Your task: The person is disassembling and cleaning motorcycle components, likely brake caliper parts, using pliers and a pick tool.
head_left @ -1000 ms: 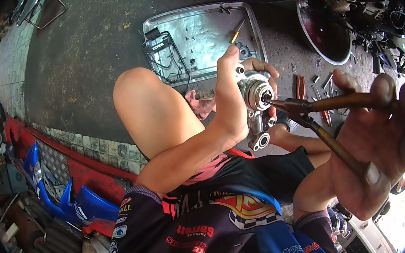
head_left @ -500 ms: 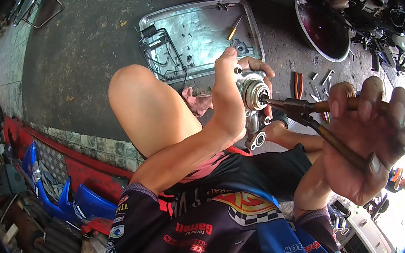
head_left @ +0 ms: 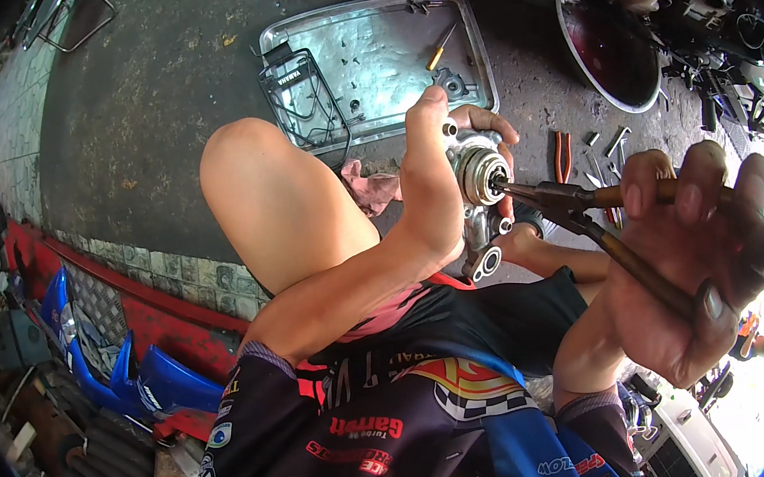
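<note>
My left hand [head_left: 434, 158] grips a silvery cast-metal housing [head_left: 477, 238], thumb along its near side and fingers curled behind it. A round stepped collar [head_left: 485, 174] on the housing faces right, with a dark recess at its centre. In my right hand [head_left: 695, 252] is a pair of long-nosed pliers [head_left: 574, 204] with worn brownish handles. Fingers wrap the upper handle while the thumb presses on the lower one, and the handles stand apart. The pliers' tips reach into the recess; what they touch inside is too small to tell.
A metal tray [head_left: 371, 137] on the floor holds a black wire-framed part [head_left: 304, 98], a yellow-handled screwdriver [head_left: 441, 49] and small parts. Red-handled pliers [head_left: 562, 157] lie among other tools right of it. A pink rag [head_left: 372, 188] lies by my knee. Motorcycle parts [head_left: 724, 35] crowd the upper right.
Both hands, the housing and the pliers keep nearly the same places. The thumb and fingers of my right hand shift very slightly on the handles.
</note>
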